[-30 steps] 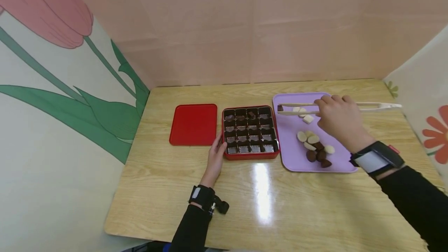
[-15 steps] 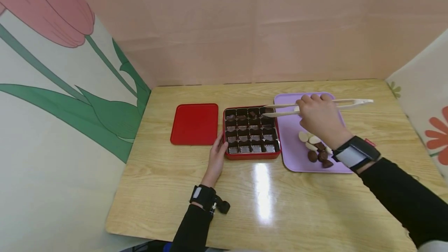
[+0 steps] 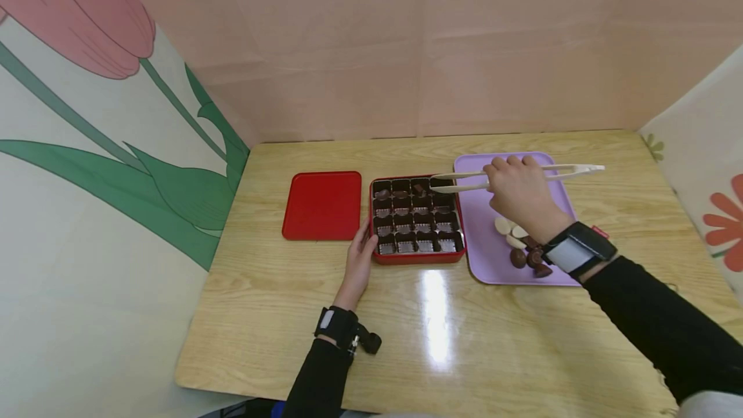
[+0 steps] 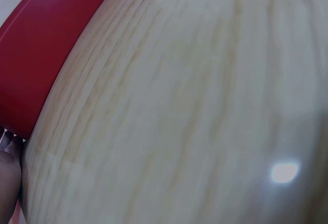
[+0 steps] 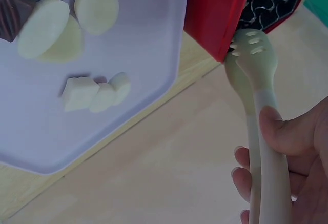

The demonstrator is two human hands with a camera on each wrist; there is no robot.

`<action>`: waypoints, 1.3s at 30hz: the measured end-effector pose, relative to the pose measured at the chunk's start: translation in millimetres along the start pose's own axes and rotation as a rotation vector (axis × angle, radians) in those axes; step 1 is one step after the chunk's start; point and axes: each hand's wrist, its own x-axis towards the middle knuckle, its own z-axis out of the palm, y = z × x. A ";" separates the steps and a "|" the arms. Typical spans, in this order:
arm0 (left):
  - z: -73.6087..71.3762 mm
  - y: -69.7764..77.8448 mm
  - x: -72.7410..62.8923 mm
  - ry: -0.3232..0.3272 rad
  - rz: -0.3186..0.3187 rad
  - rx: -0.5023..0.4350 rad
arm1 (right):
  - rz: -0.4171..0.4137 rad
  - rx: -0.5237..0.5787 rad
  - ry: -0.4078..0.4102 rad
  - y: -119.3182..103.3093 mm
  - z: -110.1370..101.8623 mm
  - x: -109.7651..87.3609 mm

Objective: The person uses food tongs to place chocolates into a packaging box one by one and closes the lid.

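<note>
My left hand [image 3: 356, 269] rests against the left side and front-left corner of a red box [image 3: 418, 260], fingers along its wall. In the left wrist view only a bit of that hand shows beside the red wall. Inside is a dark tray of small compartments; dark chocolates [image 3: 419, 190] sit in three of the back row. My right hand [image 3: 519, 192] grips pale tongs [image 5: 266, 131], thumb on one arm and fingers on the other. The tongs' tips reach over the box's back-right compartment. Whether a chocolate is between the tips cannot be made out.
A lilac tray [image 3: 484, 257] stands right of the box, partly under my right hand. It bears white chocolate pieces [image 5: 97, 8] and dark chocolates [image 3: 518, 257]. Left of the box lies a red lid [image 3: 322, 205]. A patterned wall stands behind the wooden table [image 3: 261, 315].
My right hand has moved left with the tongs, carrying a dark chocolate from over the tray to the box's back-right compartment. My left hand has stayed at the box.
</note>
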 end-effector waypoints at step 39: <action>-5.9 -18.0 5.7 0.012 -0.006 0.010 | 0.257 -0.085 -0.237 61.6 -52.1 -201.0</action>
